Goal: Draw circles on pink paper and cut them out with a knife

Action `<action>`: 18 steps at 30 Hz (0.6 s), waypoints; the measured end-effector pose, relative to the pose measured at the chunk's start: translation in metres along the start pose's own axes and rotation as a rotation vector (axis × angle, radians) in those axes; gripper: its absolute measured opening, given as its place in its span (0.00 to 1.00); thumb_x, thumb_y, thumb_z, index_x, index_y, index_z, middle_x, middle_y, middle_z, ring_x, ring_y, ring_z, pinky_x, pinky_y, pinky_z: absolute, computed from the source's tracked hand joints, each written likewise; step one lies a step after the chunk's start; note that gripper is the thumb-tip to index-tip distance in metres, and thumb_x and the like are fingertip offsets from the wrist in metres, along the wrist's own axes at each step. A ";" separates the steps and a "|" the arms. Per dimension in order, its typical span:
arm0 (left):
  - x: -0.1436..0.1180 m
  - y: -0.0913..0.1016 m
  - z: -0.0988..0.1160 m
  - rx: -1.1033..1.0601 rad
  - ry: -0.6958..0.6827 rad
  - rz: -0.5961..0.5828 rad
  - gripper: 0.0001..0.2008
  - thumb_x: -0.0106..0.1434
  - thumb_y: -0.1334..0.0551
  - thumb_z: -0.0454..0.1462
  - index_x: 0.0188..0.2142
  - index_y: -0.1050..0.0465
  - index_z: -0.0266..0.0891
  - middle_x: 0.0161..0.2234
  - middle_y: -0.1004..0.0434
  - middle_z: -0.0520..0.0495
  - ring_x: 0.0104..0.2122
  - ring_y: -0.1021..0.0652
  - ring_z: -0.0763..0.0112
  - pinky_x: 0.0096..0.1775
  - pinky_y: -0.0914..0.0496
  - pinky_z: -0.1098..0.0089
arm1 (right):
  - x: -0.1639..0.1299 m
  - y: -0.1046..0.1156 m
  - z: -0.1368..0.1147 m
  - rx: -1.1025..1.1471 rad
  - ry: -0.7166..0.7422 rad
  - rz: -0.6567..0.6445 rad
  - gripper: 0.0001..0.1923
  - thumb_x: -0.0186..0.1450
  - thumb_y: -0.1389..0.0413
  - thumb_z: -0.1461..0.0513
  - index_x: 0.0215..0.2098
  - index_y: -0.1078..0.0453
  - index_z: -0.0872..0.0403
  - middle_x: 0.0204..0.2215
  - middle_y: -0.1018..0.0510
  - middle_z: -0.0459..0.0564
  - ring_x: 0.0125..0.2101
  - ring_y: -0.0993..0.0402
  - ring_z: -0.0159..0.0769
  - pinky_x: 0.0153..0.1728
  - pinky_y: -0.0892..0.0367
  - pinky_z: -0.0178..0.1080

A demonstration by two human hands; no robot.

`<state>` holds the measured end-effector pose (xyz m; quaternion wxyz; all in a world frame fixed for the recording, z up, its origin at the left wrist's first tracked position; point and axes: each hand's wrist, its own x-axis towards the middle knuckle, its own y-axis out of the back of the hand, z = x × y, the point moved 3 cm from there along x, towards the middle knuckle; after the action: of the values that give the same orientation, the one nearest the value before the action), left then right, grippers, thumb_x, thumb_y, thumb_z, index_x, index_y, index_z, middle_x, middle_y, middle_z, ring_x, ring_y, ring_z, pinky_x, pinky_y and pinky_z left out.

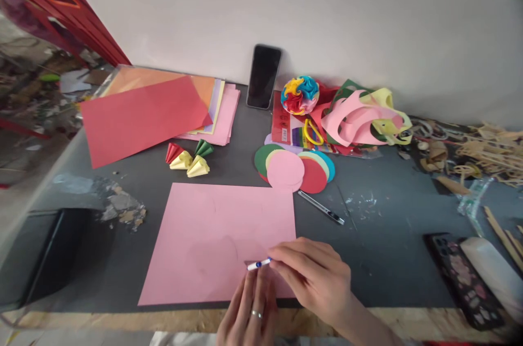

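While held over the near edge of the pink sheet (220, 240): both hands meet on one small pen (259, 264), white with a blue band.

Right hand (314, 275): grip closed on the pen's right end, fingers curled, at 6 o'clock on the bench (388, 248).

Left hand (249, 310): ring on one finger, fingertips at the pen from below; cannot tell if closed on it or only touching.

Pink sheet: flat, uncut, unfolded; a faint curved mark perhaps near its middle, too pale to be sure.

Done, as judged: cut paper circles (294, 166) in green, yellow, pink, red and blue fanned at 12 o'clock from the sheet; small folded cones (188, 158) in red, yellow and green at 11 o'clock; one multicoloured paper ball (300, 94) farther back.

Left, as judged: nothing cut from this sheet yet; drawing barely begun, if at all.

Cutter (321, 207): lies apart at 1 o'clock from the sheet, untouched.

Paper stack (143, 111): at 10 o'clock, red sheet on top.

Offcuts (363, 117): curled pink, green and yellow scraps at 1 o'clock.

Phone (263, 76): leans on the wall at 12 o'clock.
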<state>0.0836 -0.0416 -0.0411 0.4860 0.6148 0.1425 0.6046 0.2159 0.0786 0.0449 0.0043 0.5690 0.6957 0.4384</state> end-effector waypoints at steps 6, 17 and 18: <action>0.008 0.004 -0.001 0.019 -0.016 -0.025 0.21 0.62 0.48 0.23 0.42 0.18 0.35 0.48 0.14 0.38 0.52 0.17 0.52 0.48 0.18 0.62 | 0.007 -0.016 -0.003 -0.109 0.086 -0.032 0.11 0.70 0.41 0.69 0.50 0.25 0.54 0.35 0.15 0.45 0.31 0.19 0.28 0.37 0.26 0.32; 0.003 0.000 -0.004 -0.004 -0.017 -0.015 0.21 0.62 0.48 0.24 0.42 0.17 0.38 0.49 0.14 0.40 0.54 0.18 0.53 0.49 0.18 0.62 | 0.009 0.008 0.012 -0.276 0.019 -0.061 0.03 0.71 0.39 0.64 0.38 0.24 0.54 0.27 0.19 0.43 0.27 0.23 0.27 0.34 0.31 0.33; 0.003 0.000 -0.005 -0.007 -0.020 -0.015 0.21 0.62 0.48 0.24 0.42 0.17 0.38 0.49 0.14 0.39 0.54 0.18 0.53 0.50 0.18 0.62 | 0.004 0.014 0.012 -0.313 0.039 -0.053 0.03 0.71 0.38 0.63 0.38 0.23 0.54 0.26 0.19 0.43 0.26 0.23 0.27 0.34 0.31 0.33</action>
<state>0.0798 -0.0372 -0.0402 0.4940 0.6180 0.1404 0.5952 0.2318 0.0885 0.0476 0.0911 0.5341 0.6336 0.5522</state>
